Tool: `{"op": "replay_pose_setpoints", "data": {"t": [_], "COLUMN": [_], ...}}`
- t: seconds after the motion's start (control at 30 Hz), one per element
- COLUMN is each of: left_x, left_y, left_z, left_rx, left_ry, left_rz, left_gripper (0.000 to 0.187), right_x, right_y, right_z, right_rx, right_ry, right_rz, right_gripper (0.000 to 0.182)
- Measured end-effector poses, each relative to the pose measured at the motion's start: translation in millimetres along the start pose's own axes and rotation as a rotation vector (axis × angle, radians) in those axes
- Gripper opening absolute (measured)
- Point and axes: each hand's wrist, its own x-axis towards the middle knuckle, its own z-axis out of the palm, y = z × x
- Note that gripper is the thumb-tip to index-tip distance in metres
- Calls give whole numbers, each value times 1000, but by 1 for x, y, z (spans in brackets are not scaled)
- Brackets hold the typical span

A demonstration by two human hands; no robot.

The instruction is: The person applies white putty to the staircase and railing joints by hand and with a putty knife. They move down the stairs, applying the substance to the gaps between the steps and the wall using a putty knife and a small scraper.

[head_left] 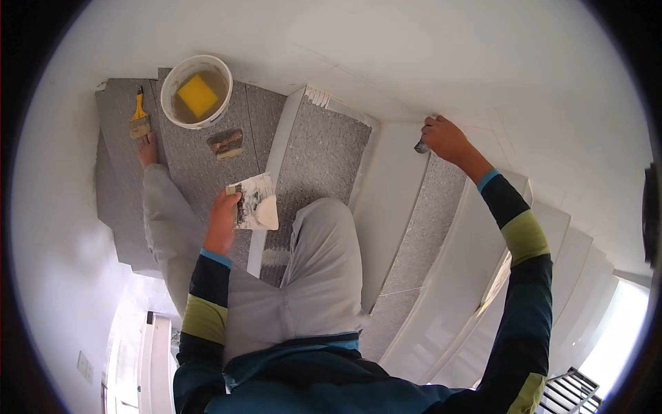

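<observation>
My left hand is closed around the handle of a wide filling knife, whose blade carries a mound of off-white filler. It is held above the steps near my knee. My right hand reaches out to where a stair step meets the white wall. Its fingers are wrapped round a small putty knife; only a short dark piece of this tool shows below them. The tool is at the end of the grey tread, by the wall; whether it touches the surface is hard to tell.
A white bucket of cloudy water with a yellow sponge stands on the grey landing. Nearby lie a yellow-handled brush, by my bare foot, and a stained scraper blade. White risers and treads descend to the right.
</observation>
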Motion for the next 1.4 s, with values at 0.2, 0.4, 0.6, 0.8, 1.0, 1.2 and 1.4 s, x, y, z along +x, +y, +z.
{"op": "replay_pose_setpoints", "data": {"t": [0.2,0.4,0.6,0.8,1.0,1.2,1.4], "left_x": [-7,-14,-11,-33,-31,-29,-40], "left_y": [5,4,4,40,88,201,299], "left_z": [2,1,-2,40,60,118,182], "left_rx": [-62,-4,333,220,543,910,1276], "left_ry": [13,1,-100,-237,-354,-575,-904], "left_rz": [47,212,380,233,273,488,535], "left_gripper": [24,24,23,22,24,18,21], "right_x": [4,-73,-160,-145,-124,-96,-28], "right_y": [-8,-34,-146,-338,-427,-469,-475], "right_z": [2,-23,-46,25,50,-30,-84], "right_rx": [-183,125,879,2384,2627,2327,2128], "right_ry": [-218,-425,234,1424,1950,2380,2794], "right_rz": [-13,61,640,1310,1397,1393,1482], "right_gripper": [12,9,25,35,32,29,30]}}
